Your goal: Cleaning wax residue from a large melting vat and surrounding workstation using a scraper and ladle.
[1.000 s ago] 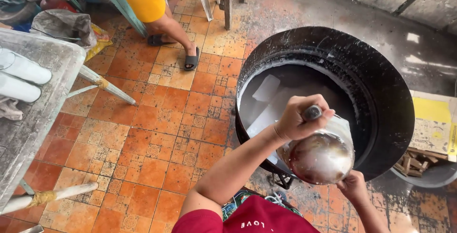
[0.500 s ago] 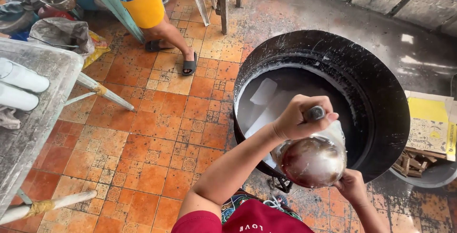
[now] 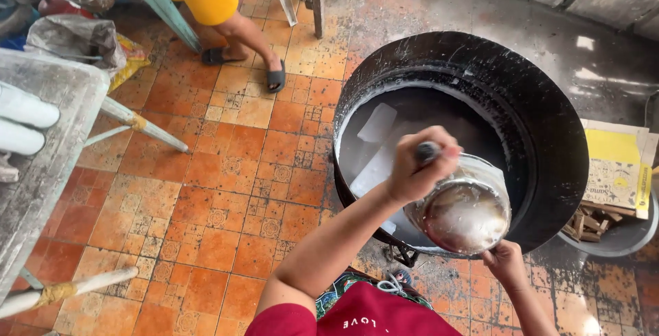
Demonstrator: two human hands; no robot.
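Head view: shiny steel pot (image 3: 467, 214) of murky liquid, both hands clamped on it, over black wok (image 3: 542, 137)

Bright, even daylight; wet floor (image 3: 583, 48) glares, edges slightly warped.

Glossy metal bowl (image 3: 467, 216); matt black wok (image 3: 542, 123); rough tiled floor (image 3: 226, 192).

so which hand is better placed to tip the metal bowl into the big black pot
Left. The left hand grips the handle above the metal bowl, over the black pot. The right hand only touches the bowl's near edge.
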